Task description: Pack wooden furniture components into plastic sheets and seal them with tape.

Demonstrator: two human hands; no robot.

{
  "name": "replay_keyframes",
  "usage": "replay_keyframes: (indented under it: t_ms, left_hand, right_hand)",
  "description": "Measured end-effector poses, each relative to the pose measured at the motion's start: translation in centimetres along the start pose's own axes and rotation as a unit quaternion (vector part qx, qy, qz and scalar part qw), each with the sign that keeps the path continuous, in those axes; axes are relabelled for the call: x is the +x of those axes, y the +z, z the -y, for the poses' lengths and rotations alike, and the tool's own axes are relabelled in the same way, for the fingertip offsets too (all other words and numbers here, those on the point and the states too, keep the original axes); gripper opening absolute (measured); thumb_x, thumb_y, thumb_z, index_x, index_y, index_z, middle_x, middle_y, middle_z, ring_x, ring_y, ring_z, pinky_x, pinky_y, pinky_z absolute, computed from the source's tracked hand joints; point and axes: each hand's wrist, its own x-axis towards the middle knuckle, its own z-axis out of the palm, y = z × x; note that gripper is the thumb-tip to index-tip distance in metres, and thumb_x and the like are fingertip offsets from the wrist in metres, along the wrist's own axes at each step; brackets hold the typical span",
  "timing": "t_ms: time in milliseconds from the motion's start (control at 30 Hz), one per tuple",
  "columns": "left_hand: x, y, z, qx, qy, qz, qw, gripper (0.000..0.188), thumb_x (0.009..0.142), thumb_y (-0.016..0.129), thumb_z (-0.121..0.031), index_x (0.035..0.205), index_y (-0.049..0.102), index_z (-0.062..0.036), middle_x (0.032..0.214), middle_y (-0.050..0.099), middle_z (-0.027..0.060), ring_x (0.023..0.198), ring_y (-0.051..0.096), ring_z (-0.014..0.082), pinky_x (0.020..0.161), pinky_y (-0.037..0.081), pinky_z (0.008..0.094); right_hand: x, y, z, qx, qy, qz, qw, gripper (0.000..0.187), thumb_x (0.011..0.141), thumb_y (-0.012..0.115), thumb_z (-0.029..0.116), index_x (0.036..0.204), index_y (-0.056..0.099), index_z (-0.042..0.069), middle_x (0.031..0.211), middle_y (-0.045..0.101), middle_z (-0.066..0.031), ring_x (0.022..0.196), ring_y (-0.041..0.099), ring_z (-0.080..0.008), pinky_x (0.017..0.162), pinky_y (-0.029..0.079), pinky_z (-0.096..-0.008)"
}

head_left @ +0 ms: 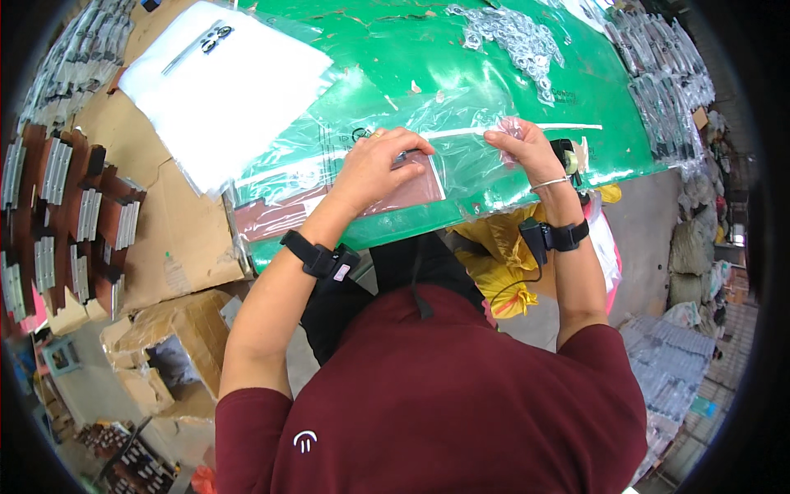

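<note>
- The brown panel (403,185) lies at the near edge of the green tabletop (613,152), in the centre of the frame; a clear plastic bag (473,107) spreads around and above it. Most of the panel looks to be inside the bag, though glare and the forearm hide part of the edge.
- Left hand (378,169): curled over the panel's right part, thumb and fingers bent toward each other. A small dark item (401,156) shows between them; whether it is firmly grasped I cannot tell.
- Right hand (527,150): its grip is pinched on crumpled clear plastic (512,130), right of centre. Whether that is the bag's edge or a separate little packet is unclear.
- Step in hand, as I judge it: bagging the panel, with the small dark item perhaps going in alongside.
- The next move would call for the right hand to keep the plastic taut and lifted, while the left lets the small item settle flat without creasing the film or dragging the panel.
- Within reach: a stack of white bags (222,90) at upper left, and a pile of small clear packets (518,41) at upper right, which look like supplies for this work.
</note>
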Motion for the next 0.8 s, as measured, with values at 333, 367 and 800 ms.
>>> replay_keyframes:
  t_ms: [333,367,800]
  left_hand:
    - [0.2,0.5,1.0,-0.276,-0.031,-0.173,0.945,0.047,0.098,0.051,-0.024,0.14,0.046,-0.0042,0.128,0.058,0.0133,0.12,0.056,0.0248,0.106,0.04,0.0387]
    - [0.3,0.1,0.5,-0.331,-0.033,-0.215,0.918,0.046,0.1,0.046,-0.023,0.141,0.045,-0.0035,0.129,0.057,0.0155,0.122,0.054,0.0255,0.107,0.039,0.0392]
    - [-1.1,-1.2,-0.6,-0.385,0.01,-0.41,0.827,0.045,0.102,0.042,-0.031,0.135,0.053,-0.0029,0.123,0.058,0.0128,0.12,0.052,0.0244,0.106,0.038,0.0406]
  right_hand:
    - [-1.1,13.4,3.4,-0.059,-0.069,-0.013,0.996,0.021,0.083,0.079,0.022,0.086,0.068,0.005,0.069,0.065,-0.0011,0.061,0.061,-0.0103,0.052,0.047,-0.028]
    - [-0.8,14.5,2.6,-0.096,-0.103,-0.025,0.99,0.021,0.081,0.079,0.022,0.086,0.068,0.003,0.068,0.067,-0.0054,0.06,0.064,-0.0153,0.053,0.049,-0.0318]
    - [1.6,17.3,4.3,-0.283,-0.097,0.18,0.937,0.029,0.082,0.058,0.019,0.096,0.073,-0.002,0.085,0.074,-0.0175,0.079,0.073,-0.0292,0.076,0.057,-0.038]
